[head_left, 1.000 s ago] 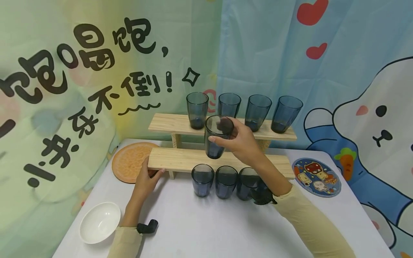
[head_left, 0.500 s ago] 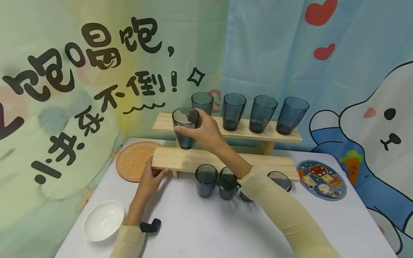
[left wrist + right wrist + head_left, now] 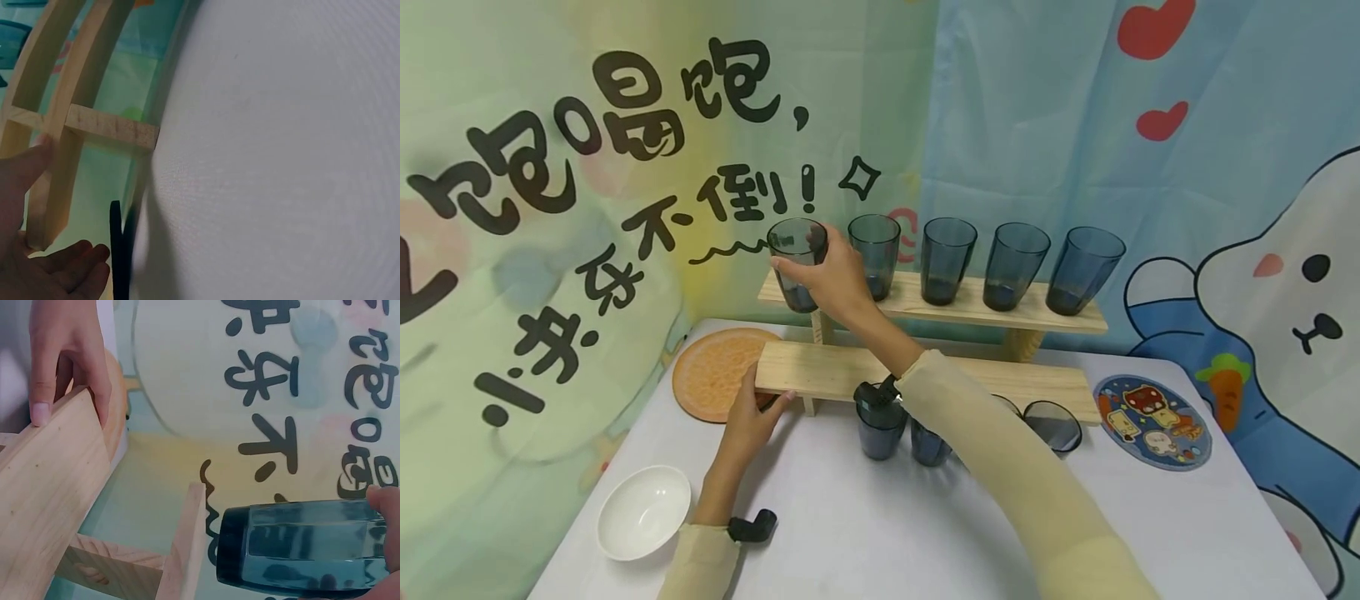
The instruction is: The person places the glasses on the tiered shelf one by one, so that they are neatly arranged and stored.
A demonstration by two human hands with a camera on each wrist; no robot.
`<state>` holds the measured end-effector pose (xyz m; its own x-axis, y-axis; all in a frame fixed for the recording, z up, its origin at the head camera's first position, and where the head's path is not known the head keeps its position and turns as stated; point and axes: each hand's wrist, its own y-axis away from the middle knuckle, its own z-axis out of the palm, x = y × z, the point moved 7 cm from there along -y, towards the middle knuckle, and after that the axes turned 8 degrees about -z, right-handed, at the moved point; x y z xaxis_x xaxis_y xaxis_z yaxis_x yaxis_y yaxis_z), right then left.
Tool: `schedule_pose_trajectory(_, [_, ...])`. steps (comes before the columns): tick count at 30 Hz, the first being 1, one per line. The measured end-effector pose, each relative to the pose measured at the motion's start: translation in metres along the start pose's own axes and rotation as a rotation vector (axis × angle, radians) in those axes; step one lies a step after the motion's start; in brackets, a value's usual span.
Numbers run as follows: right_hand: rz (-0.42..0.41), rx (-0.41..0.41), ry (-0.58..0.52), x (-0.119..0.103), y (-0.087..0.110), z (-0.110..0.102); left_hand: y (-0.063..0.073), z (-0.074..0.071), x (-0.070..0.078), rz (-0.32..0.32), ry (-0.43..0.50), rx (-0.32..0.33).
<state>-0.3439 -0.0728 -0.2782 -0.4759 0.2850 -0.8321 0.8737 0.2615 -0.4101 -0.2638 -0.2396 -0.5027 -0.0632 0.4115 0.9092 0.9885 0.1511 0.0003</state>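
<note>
In the head view my right hand (image 3: 827, 275) grips a blue-tinted drinking glass (image 3: 796, 271) by its side, over the left end of the upper board of a two-tier wooden shelf (image 3: 820, 367). The right wrist view has that glass (image 3: 300, 550) with its base close to the upper board's edge, a gap between them. My left hand (image 3: 752, 421) holds the left end of the lower board, thumb at its front edge. Several matching glasses (image 3: 950, 262) stand in a row along the upper board. More glasses (image 3: 880, 433) stand before the shelf, partly hidden by my right arm.
A round orange mat (image 3: 715, 375) lies left of the shelf, and a round blue patterned mat (image 3: 1153, 422) lies to its right. Near the table's left edge sits a white bowl (image 3: 643, 512). A printed curtain (image 3: 1000, 108) hangs close behind the shelf.
My right hand has carried the glass leftward and upward, from in front of the standing row to the upper board's left end. My left hand keeps its hold on the lower board.
</note>
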Motion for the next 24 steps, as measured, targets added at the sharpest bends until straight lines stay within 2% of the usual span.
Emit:
schedule_pose_trajectory(13, [0.055, 0.059, 0.043, 0.011, -0.033, 0.017, 0.001, -0.002, 0.002, -0.004, -0.001, 0.008])
schedule_pose_trajectory(24, [0.069, 0.094, 0.012, 0.026, -0.046, 0.026, 0.000, -0.003, 0.002, 0.013, 0.010, 0.017])
